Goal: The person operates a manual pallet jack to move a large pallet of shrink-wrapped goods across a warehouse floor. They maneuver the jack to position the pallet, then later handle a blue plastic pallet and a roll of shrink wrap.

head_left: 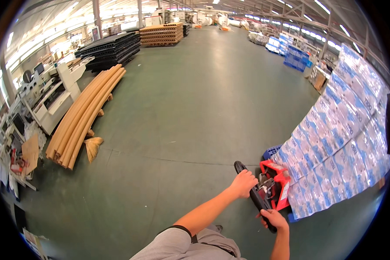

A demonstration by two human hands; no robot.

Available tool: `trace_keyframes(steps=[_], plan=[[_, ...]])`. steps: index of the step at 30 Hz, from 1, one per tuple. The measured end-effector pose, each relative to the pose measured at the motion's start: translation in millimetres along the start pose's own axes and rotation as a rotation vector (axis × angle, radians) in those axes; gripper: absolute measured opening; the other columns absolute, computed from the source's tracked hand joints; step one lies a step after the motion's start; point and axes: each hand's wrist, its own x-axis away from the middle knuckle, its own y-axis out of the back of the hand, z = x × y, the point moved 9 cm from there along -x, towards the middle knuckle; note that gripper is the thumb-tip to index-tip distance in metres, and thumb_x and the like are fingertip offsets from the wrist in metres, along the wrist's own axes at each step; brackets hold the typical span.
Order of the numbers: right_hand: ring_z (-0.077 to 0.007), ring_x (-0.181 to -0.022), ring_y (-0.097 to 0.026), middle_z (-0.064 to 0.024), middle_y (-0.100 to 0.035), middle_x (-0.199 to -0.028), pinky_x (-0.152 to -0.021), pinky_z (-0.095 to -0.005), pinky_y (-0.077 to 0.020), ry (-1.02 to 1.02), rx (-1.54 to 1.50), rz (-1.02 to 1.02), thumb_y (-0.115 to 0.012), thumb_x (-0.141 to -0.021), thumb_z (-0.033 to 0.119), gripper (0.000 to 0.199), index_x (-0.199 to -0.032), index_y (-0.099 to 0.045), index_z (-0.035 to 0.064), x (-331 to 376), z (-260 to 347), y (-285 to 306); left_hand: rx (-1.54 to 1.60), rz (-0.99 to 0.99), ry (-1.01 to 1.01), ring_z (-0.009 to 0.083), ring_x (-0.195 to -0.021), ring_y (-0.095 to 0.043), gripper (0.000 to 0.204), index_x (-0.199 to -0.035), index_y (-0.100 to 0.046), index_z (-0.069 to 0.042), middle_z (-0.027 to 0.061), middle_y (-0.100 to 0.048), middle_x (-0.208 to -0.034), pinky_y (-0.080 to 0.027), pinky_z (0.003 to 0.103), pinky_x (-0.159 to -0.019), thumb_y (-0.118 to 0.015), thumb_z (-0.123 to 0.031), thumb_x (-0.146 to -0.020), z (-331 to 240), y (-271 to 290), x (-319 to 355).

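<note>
My left hand grips the upper end of the black handle of a red pallet jack. My right hand holds the lower end of that same handle. Right behind the jack stands a tall stack of plastic-wrapped blue-and-white packages on a blue pallet. The stack hides most of the jack and its forks.
Long brown cardboard tubes lie on the green floor at the left, with a broom beside them. White machinery stands further left. Black pallets, wooden pallets and blue crates stand far off.
</note>
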Motion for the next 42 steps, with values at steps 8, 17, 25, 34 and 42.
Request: trace_keyframes(steps=[8,17,25,34,42], plan=[[-0.0112,-0.049,-0.051,-0.0027,-0.054,-0.060,-0.049,-0.0258,-0.0411,-0.022,0.071,-0.009,-0.056,-0.093,0.037,0.039,-0.097,-0.063,-0.0005,37,-20,-7,0.018,-0.082,0.026,0.0247,-0.084,-0.054,0.021,-0.077,-0.054,-0.010,0.0054,-0.056,-0.079,-0.040,0.036,-0.079,-0.065,-0.011,-0.059,-42,19,26],[-0.0097,-0.049,-0.051,-0.0009,-0.053,-0.060,-0.049,-0.0245,-0.0416,-0.050,0.071,0.062,-0.058,-0.091,0.041,0.039,-0.096,-0.063,0.0024,78,-48,-9,-0.008,-0.016,0.093,0.0254,-0.083,-0.052,0.023,-0.077,-0.053,-0.009,0.0058,-0.054,-0.078,-0.039,0.036,-0.079,-0.065,-0.010,-0.057,-90,30,47],[-0.0076,-0.048,-0.050,0.0007,-0.052,-0.059,-0.047,-0.0231,-0.0418,0.006,0.141,0.068,-0.061,-0.089,0.043,0.040,-0.088,-0.061,0.0034,124,-74,4,-0.064,0.031,0.139,0.0255,-0.082,-0.052,0.023,-0.078,-0.053,-0.009,0.0056,-0.053,-0.077,-0.039,0.036,-0.078,-0.064,-0.011,-0.058,-150,38,60],[-0.0079,-0.051,-0.053,-0.0007,-0.057,-0.063,-0.050,-0.0239,-0.0429,-0.010,0.216,0.174,-0.062,-0.089,0.038,0.037,-0.091,-0.058,0.0004,192,-121,45,-0.094,0.068,0.256,0.0245,-0.077,-0.053,0.021,-0.075,-0.053,-0.010,0.0052,-0.053,-0.074,-0.039,0.036,-0.074,-0.066,-0.018,-0.061,-245,23,69],[-0.0300,-0.076,-0.064,-0.0148,-0.066,-0.081,-0.066,-0.0402,-0.0486,0.300,0.483,0.066,-0.069,-0.079,0.038,0.040,-0.101,-0.063,0.0052,247,-77,102,-0.095,0.060,0.286,0.0241,-0.075,-0.052,0.023,-0.076,-0.051,-0.012,0.0039,-0.052,-0.074,-0.040,0.036,-0.075,-0.065,-0.015,-0.057,-287,23,35]])
